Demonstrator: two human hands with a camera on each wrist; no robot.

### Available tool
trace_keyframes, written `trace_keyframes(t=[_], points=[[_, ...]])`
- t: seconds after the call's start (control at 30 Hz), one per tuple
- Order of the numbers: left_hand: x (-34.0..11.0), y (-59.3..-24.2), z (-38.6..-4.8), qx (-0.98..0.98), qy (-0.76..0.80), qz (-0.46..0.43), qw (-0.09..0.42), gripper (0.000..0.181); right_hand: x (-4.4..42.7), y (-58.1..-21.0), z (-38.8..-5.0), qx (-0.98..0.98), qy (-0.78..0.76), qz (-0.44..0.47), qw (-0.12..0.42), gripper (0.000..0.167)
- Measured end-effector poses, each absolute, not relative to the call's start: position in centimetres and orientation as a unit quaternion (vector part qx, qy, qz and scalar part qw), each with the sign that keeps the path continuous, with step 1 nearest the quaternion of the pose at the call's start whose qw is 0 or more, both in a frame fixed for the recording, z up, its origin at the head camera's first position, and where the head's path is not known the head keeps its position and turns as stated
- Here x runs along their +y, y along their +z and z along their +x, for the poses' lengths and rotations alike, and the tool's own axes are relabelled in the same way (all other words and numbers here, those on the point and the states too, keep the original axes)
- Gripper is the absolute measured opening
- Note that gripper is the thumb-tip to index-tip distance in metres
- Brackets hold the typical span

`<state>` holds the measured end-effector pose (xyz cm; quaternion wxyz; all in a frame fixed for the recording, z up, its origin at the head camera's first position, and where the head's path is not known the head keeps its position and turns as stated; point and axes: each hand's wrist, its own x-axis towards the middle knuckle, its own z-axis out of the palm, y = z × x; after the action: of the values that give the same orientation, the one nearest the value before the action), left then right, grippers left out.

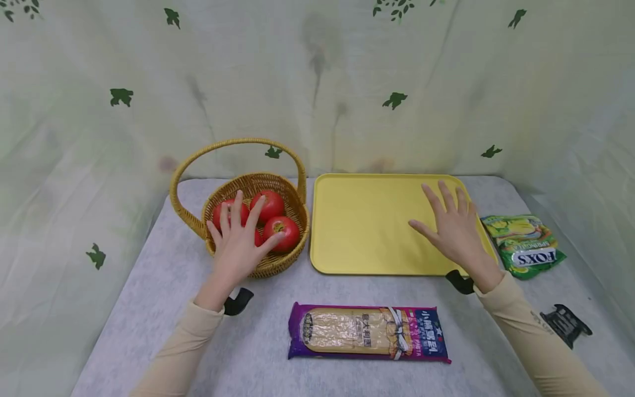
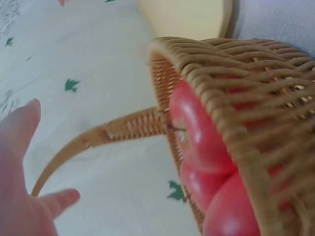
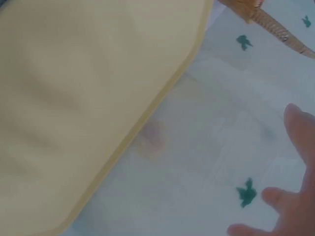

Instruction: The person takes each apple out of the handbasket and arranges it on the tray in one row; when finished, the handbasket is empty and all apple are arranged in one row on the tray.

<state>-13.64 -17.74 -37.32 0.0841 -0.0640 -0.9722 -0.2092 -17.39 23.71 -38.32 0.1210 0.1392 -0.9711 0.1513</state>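
Held left hand (image 1: 240,245) spread, empty, above tomatoes (image 1: 290,229) in wicker basket (image 1: 283,266), far left | held right hand (image 1: 457,234) likewise over yellow tray (image 1: 367,226) | judged tomatoes firm, slippery, bruisable, best cupped round sides

Curtained-off tabletop setup, room type unclear: pale curtain (image 1: 268,71) with green prints (image 1: 121,97) is hanging behind and along both sides, closing in a greyish table (image 1: 159,286).

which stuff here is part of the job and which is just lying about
Likely part of the job, judging by where the hands hover:
- basket, under the left hand
- tomatoes, inside it
- tray, under the right hand

Probably just lying about:
- pasta
- green bag
- black object
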Motion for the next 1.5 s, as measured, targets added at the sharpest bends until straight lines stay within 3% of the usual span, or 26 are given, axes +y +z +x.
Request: trace_keyframes(t=[0.17, 0.33, 0.47, 0.67, 0.8, 1.13, 1.5], points=[[-19.5, -36.6, -11.7, -0.943, -0.300, -0.083, 0.114, 0.075, 21.8, -37.1, -17.6, -0.937, 0.230, 0.219, 0.144, 0.079], [-21.5, -36.6, -9.8, -0.883, -0.442, -0.092, 0.128, 0.063, 18.6, -35.9, -17.9, -0.889, 0.335, 0.287, 0.124, 0.077], [-22.9, -37.4, -8.6, -0.835, -0.533, -0.060, 0.126, 0.058, 15.6, -35.7, -18.5, -0.840, 0.419, 0.337, 0.072, 0.072], [-24.4, -39.3, -7.7, -0.738, -0.662, 0.039, 0.122, 0.049, 11.1, -35.8, -19.5, -0.771, 0.514, 0.373, -0.052, 0.065], [-25.3, -40.5, -7.8, -0.677, -0.726, 0.077, 0.096, 0.050, 8.5, -36.4, -20.5, -0.739, 0.538, 0.386, -0.121, 0.063], [-26.4, -42.7, -9.6, -0.617, -0.782, 0.075, -0.045, 0.062, 3.5, -37.8, -23.0, -0.707, 0.525, 0.411, -0.235, 0.059], [-27.0, -43.9, -11.0, -0.615, -0.779, 0.097, -0.067, 0.064, -0.3, -37.8, -25.5, -0.751, 0.417, 0.411, -0.305, 0.059]])
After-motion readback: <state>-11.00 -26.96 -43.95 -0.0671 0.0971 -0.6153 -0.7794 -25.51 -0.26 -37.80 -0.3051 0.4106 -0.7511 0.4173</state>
